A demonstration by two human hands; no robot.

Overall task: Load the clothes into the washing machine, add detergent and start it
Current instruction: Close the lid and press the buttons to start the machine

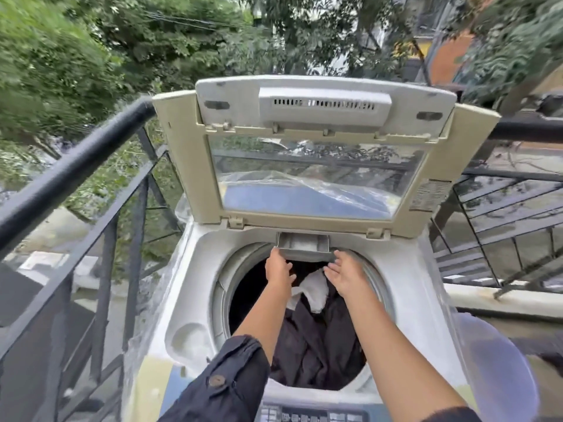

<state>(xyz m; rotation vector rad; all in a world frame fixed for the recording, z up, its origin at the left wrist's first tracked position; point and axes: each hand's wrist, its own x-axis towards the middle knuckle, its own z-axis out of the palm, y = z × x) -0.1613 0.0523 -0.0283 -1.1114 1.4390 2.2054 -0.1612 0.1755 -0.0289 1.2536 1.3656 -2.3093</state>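
A top-loading washing machine stands in front of me with its lid raised upright. Dark clothes and a white garment lie in the drum. A small grey detergent drawer sticks out at the drum's far rim. My left hand touches the drawer's left front corner, fingers curled under it. My right hand hovers open by the drawer's right end, fingers spread, holding nothing. The control panel shows at the bottom edge.
A black metal railing runs along the left and behind the machine. A pale purple round object sits to the right of the machine. Trees and a metal staircase lie beyond.
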